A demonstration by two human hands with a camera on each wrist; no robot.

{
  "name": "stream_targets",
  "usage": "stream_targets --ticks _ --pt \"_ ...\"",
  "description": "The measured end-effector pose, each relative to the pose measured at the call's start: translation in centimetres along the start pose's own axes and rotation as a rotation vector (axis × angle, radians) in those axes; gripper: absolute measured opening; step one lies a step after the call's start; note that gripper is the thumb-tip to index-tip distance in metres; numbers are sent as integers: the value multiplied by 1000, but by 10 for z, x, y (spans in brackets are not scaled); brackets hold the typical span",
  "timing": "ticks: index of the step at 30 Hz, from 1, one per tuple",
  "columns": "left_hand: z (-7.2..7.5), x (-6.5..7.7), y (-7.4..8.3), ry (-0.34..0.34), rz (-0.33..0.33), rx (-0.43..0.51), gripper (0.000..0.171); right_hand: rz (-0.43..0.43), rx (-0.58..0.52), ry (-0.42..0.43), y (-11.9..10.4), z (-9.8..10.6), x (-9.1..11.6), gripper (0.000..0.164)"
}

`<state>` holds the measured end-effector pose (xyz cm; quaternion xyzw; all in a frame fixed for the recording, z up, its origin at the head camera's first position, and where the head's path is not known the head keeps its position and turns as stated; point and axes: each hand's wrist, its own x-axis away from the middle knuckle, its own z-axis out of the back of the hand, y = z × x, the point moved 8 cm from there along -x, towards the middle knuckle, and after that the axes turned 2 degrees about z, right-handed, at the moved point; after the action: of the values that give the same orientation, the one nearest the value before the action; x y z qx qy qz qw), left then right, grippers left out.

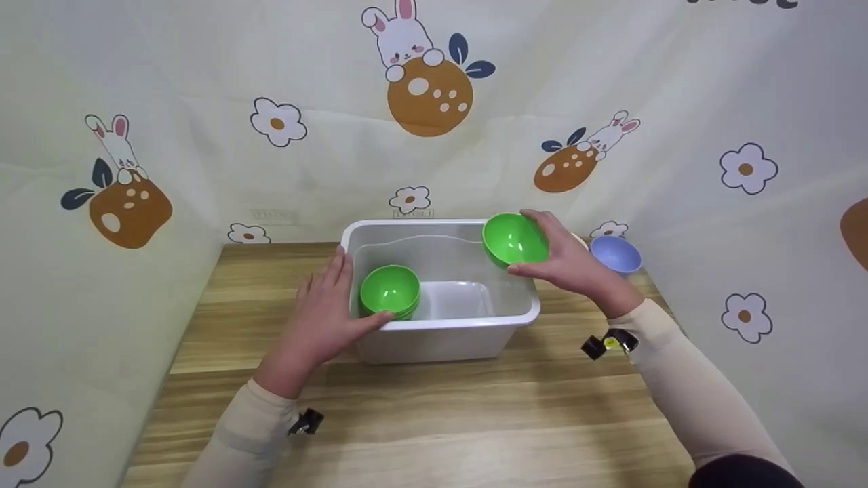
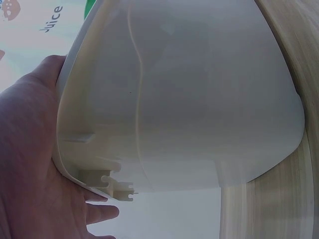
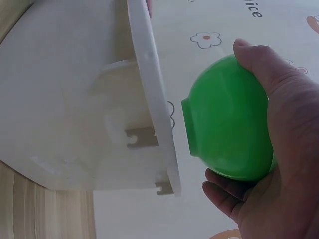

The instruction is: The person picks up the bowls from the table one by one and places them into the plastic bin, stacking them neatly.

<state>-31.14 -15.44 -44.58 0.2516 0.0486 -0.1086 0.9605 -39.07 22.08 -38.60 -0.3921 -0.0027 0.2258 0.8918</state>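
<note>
A white plastic bin stands on the wooden table. My left hand rests against the bin's front left corner, its thumb along the front rim and its straight fingers at the left rim. Inside the bin, on the left, is a stack of green bowls. Above the bin's right rim my right hand holds another green bowl, thumb and fingers on opposite sides of it. In the right wrist view that green bowl is tilted, its base toward the bin rim.
A blue bowl sits on the table's far right, beyond my right hand. Part of a pale rim shows behind that hand, mostly hidden. A printed cloth hangs behind the wooden table and along both sides.
</note>
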Motion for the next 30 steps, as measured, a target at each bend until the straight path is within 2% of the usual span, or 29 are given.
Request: stream_targets --ticks 12,21,30 --pt "2 0 1 6 -12 -17 128 44 -11 -39 -9 -5 -13 110" --pt "0 1 1 -13 -6 -29 136 62 -30 -79 -17 -15 -20 112" --pt "-1 0 -1 -22 2 -24 139 82 -1 -134 -29 -23 -25 114"
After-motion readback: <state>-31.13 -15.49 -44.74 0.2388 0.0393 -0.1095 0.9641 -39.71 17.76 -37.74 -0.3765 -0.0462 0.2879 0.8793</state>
